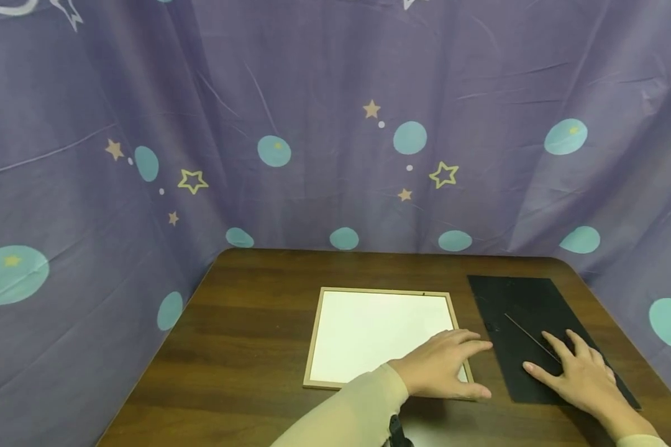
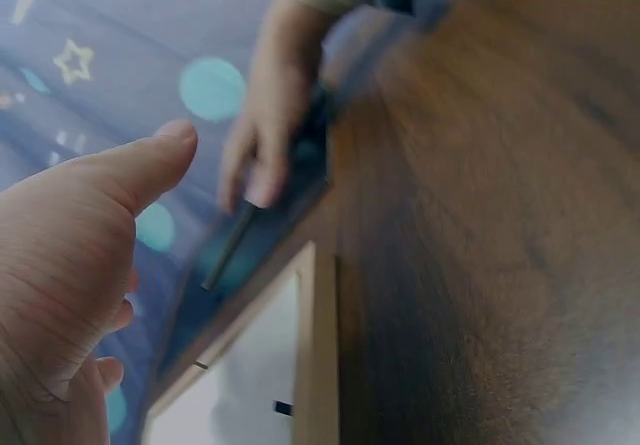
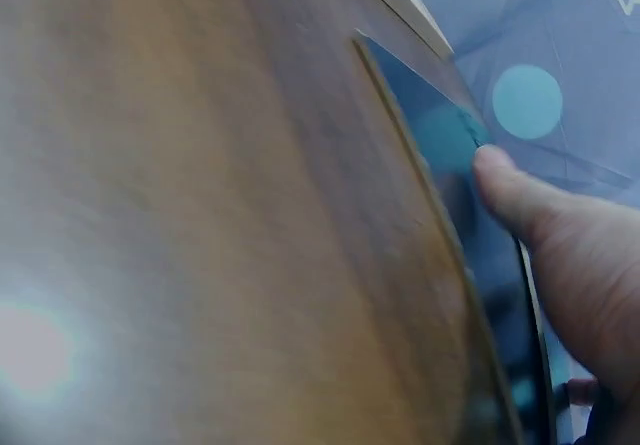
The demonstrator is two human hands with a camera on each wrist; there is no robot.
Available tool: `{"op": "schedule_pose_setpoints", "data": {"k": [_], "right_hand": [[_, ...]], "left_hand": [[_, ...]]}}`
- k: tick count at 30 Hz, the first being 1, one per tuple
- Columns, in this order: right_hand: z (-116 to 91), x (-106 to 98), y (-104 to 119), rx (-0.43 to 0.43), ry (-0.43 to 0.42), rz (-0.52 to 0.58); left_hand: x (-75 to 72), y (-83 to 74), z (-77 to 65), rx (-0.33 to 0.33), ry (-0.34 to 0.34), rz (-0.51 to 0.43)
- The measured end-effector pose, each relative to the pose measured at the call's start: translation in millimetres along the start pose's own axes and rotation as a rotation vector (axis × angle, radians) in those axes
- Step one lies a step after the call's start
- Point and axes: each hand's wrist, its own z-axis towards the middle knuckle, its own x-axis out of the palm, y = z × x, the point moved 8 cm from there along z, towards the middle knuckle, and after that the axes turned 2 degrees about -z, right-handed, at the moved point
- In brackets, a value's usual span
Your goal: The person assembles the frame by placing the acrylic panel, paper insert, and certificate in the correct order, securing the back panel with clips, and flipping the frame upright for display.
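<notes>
A whiteboard [image 1: 380,335] with a pale wooden frame lies on the table, and my left hand [image 1: 442,363] is over its near right corner with the fingers extended and the thumb apart. Whether that hand touches the frame cannot be told. To the right, a glossy black sheet [image 1: 514,298] lies flat. My right hand [image 1: 584,375] is over the sheet, fingers spread and thumb apart. A thin straight stick [image 1: 522,330] shows on the sheet, its near end running between thumb and forefinger. In the left wrist view the stick [image 2: 228,250] emerges below the right fingertips.
The brown wooden table [image 1: 229,347] extends left of the whiteboard. A purple curtain [image 1: 324,124] with stars and turquoise spots hangs behind and at both sides. Below the left sleeve [image 1: 363,403], a dark wrist device [image 1: 397,431] shows at the front.
</notes>
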Motion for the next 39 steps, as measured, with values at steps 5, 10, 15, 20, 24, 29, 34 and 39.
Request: {"op": "schedule_pose_setpoints", "data": {"k": [5, 10, 15, 20, 24, 29, 34, 39], "right_hand": [[11.9, -9.3, -22.3, 0.014, 0.034, 0.111], [26.7, -13.2, -44.4, 0.022, 0.055, 0.118], [35.5, -6.2, -59.2, 0.041, 0.115, 0.111], [38.2, -2.8, -53.9, 0.026, 0.112, 0.140], [35.8, -1.3, -43.2, -0.011, 0.083, 0.170], [28.2, 0.8, -37.9, -0.042, 0.048, 0.186], [21.7, 1.9, -39.4, -0.036, 0.016, 0.187], [21.8, 4.9, -40.8, -0.015, 0.002, 0.180]], "left_hand": [[16.7, 9.5, 23.7, -0.077, 0.049, 0.017], [26.5, 21.6, 41.0, -0.174, 0.057, 0.058], [36.9, 29.9, 48.7, -0.258, 0.082, 0.099], [44.6, 35.2, 49.1, -0.320, 0.098, 0.074], [51.0, 41.4, 49.9, -0.361, 0.107, 0.038], [56.8, 40.9, 52.9, -0.366, 0.103, 0.041], [61.4, 36.9, 55.7, -0.367, 0.101, 0.008], [60.3, 35.3, 57.3, -0.372, 0.109, -0.067]]}}
